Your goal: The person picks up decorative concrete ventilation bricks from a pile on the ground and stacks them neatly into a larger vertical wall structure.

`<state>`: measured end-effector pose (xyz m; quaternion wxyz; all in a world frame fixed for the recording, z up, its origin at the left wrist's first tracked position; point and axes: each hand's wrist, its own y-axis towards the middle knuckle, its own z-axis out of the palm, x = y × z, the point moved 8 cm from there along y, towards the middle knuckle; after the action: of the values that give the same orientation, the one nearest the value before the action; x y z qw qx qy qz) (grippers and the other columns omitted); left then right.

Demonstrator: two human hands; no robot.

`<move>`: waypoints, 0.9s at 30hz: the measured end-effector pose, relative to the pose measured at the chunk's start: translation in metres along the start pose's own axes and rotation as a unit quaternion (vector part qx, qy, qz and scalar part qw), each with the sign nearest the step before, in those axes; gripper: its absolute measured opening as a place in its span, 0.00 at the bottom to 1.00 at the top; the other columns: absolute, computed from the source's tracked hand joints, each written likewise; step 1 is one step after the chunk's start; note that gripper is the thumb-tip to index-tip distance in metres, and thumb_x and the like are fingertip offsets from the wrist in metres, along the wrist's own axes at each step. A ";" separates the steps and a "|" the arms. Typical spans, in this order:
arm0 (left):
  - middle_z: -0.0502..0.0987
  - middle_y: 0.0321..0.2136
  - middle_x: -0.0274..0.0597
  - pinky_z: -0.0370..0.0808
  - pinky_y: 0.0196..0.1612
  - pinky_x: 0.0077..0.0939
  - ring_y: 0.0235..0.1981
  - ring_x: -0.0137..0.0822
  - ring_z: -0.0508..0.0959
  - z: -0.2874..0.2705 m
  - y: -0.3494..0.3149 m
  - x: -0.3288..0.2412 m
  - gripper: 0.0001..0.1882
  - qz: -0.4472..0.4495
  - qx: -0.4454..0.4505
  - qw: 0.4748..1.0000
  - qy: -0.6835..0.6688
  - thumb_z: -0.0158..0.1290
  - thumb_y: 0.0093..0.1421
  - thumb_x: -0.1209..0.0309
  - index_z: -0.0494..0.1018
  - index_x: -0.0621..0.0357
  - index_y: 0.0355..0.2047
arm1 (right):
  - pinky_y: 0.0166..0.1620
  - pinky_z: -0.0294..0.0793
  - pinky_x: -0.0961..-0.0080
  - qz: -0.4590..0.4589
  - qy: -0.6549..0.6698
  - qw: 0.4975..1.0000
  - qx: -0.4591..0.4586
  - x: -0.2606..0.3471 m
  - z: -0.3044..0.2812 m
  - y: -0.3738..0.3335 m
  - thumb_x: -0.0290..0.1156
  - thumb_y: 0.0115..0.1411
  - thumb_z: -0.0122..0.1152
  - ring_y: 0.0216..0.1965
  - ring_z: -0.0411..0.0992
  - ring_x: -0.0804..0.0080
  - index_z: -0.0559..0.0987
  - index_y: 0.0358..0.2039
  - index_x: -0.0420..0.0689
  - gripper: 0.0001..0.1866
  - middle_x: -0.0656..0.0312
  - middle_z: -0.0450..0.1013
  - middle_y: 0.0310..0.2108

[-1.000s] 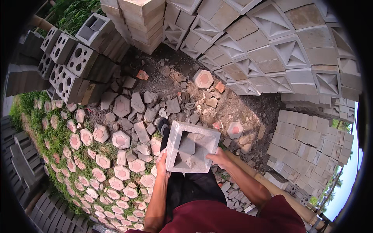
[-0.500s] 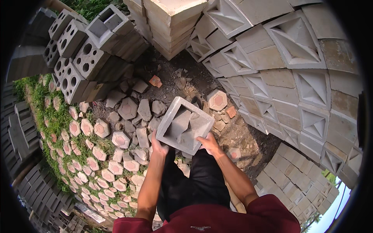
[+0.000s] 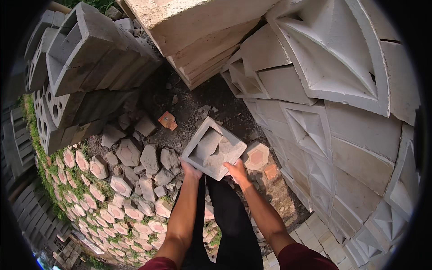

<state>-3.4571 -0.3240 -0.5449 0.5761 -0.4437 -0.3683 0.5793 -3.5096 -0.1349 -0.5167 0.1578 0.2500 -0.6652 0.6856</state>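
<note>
A square grey concrete ventilation block (image 3: 223,163) is held out in front of my legs, its recessed face turned up and a raised rim around it. Its lower left corner rests in my left hand (image 3: 192,170), whose fingers reach underneath out of sight. At the lower right edge my right hand (image 3: 236,172) grips the block, thumb on top and the other fingers mostly hidden below. Under and beyond the block lies dark, gravelly soil.
Stacked ventilation blocks (image 3: 310,130) form a high wall on the right. Pale blocks (image 3: 202,36) rise ahead, and blocks with round holes (image 3: 56,110) stand at left. Rubble (image 3: 150,159), an orange fragment (image 3: 168,120) and hexagonal pavers (image 3: 128,152) cover the ground.
I have moved forward toward the stacks, which now loom larger and nearer. The block stays in both hands, carried along with me.
</note>
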 end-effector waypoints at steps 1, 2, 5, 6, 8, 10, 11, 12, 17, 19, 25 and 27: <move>0.60 0.60 0.45 0.53 0.63 0.49 0.62 0.49 0.58 0.013 0.024 -0.001 0.39 -0.004 0.044 0.999 0.005 0.23 0.63 0.40 0.59 0.57 0.59 | 0.38 0.73 0.73 -0.011 -0.012 1.000 -0.002 0.005 0.001 0.026 0.23 0.48 0.61 0.35 0.73 0.71 0.73 0.42 0.32 0.19 0.58 0.74 0.36; 0.61 0.60 0.45 0.54 0.63 0.49 0.61 0.49 0.59 0.024 0.041 0.005 0.38 -0.010 0.085 0.996 0.010 0.24 0.63 0.40 0.59 0.57 0.59 | 0.39 0.71 0.75 -0.018 -0.025 1.000 -0.005 0.001 -0.007 0.046 0.24 0.47 0.61 0.35 0.72 0.73 0.73 0.41 0.32 0.19 0.58 0.75 0.35; 0.61 0.59 0.45 0.55 0.62 0.49 0.61 0.49 0.59 0.040 0.109 0.014 0.40 0.011 0.014 1.000 0.016 0.28 0.61 0.37 0.58 0.57 0.59 | 0.36 0.73 0.75 -0.048 0.013 0.999 0.013 0.004 -0.015 0.119 0.24 0.48 0.62 0.34 0.73 0.73 0.73 0.42 0.36 0.19 0.58 0.74 0.35; 0.60 0.60 0.46 0.55 0.62 0.49 0.61 0.49 0.59 0.047 0.126 0.006 0.41 0.021 0.021 1.000 0.012 0.28 0.61 0.36 0.57 0.57 0.60 | 0.34 0.74 0.74 -0.053 0.026 0.998 0.007 0.008 -0.010 0.139 0.24 0.48 0.62 0.33 0.73 0.73 0.73 0.42 0.36 0.19 0.58 0.74 0.35; 0.59 0.61 0.47 0.53 0.63 0.48 0.62 0.50 0.57 0.066 0.148 0.001 0.44 0.028 0.027 0.999 0.007 0.27 0.59 0.33 0.55 0.57 0.62 | 0.30 0.77 0.73 -0.053 0.054 0.997 -0.016 0.012 -0.006 0.169 0.24 0.48 0.63 0.33 0.74 0.72 0.72 0.42 0.38 0.19 0.58 0.73 0.35; 0.55 0.63 0.46 0.51 0.64 0.45 0.63 0.48 0.55 0.089 0.169 -0.008 0.47 0.029 0.079 0.996 0.022 0.26 0.58 0.32 0.50 0.58 0.63 | 0.27 0.78 0.70 -0.046 0.102 0.993 -0.022 0.017 0.002 0.198 0.24 0.48 0.63 0.32 0.74 0.70 0.71 0.42 0.38 0.20 0.58 0.73 0.35; 0.53 0.64 0.46 0.50 0.65 0.43 0.64 0.47 0.54 0.097 0.175 -0.008 0.48 0.026 0.100 0.994 0.029 0.25 0.58 0.31 0.48 0.58 0.64 | 0.26 0.79 0.68 -0.038 0.124 0.991 -0.027 0.016 0.003 0.208 0.25 0.48 0.63 0.32 0.74 0.69 0.71 0.43 0.38 0.20 0.58 0.73 0.35; 0.52 0.64 0.46 0.49 0.65 0.43 0.64 0.47 0.53 0.101 0.180 -0.006 0.48 0.017 0.099 0.994 0.030 0.25 0.58 0.31 0.48 0.59 0.64 | 0.28 0.80 0.64 -0.036 0.100 0.994 -0.031 0.020 0.001 0.218 0.24 0.47 0.64 0.33 0.74 0.65 0.69 0.43 0.37 0.21 0.56 0.72 0.37; 0.55 0.63 0.47 0.50 0.65 0.47 0.64 0.50 0.54 0.124 0.216 -0.017 0.47 0.026 0.160 0.985 0.061 0.24 0.58 0.32 0.52 0.60 0.63 | 0.32 0.80 0.56 -0.018 0.141 0.990 -0.020 0.029 0.010 0.251 0.24 0.49 0.62 0.36 0.74 0.59 0.68 0.45 0.36 0.22 0.53 0.71 0.40; 0.55 0.63 0.47 0.49 0.65 0.46 0.64 0.49 0.54 0.124 0.231 -0.016 0.46 0.030 0.161 0.985 0.055 0.24 0.59 0.32 0.53 0.58 0.63 | 0.33 0.80 0.54 -0.028 0.146 0.989 0.014 0.037 0.010 0.259 0.25 0.49 0.62 0.38 0.74 0.57 0.67 0.46 0.36 0.23 0.53 0.71 0.41; 0.53 0.64 0.44 0.48 0.65 0.45 0.65 0.46 0.52 0.138 0.241 -0.023 0.44 0.019 0.132 0.988 0.077 0.23 0.60 0.34 0.50 0.54 0.65 | 0.39 0.77 0.45 0.012 0.202 0.979 -0.008 0.029 0.019 0.266 0.24 0.51 0.61 0.44 0.72 0.50 0.67 0.48 0.35 0.23 0.49 0.69 0.45; 0.50 0.65 0.43 0.47 0.66 0.45 0.66 0.46 0.50 0.150 0.233 -0.018 0.43 0.036 0.135 0.983 0.121 0.23 0.61 0.35 0.46 0.53 0.66 | 0.40 0.76 0.44 0.012 0.207 0.978 -0.026 0.020 0.013 0.273 0.26 0.51 0.61 0.45 0.71 0.51 0.68 0.46 0.35 0.21 0.50 0.69 0.45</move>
<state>-3.6782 -0.3448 -0.7114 0.6496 -0.4420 -0.1979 0.5860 -3.6737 -0.1678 -0.7334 0.2899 0.0904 -0.6388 0.7069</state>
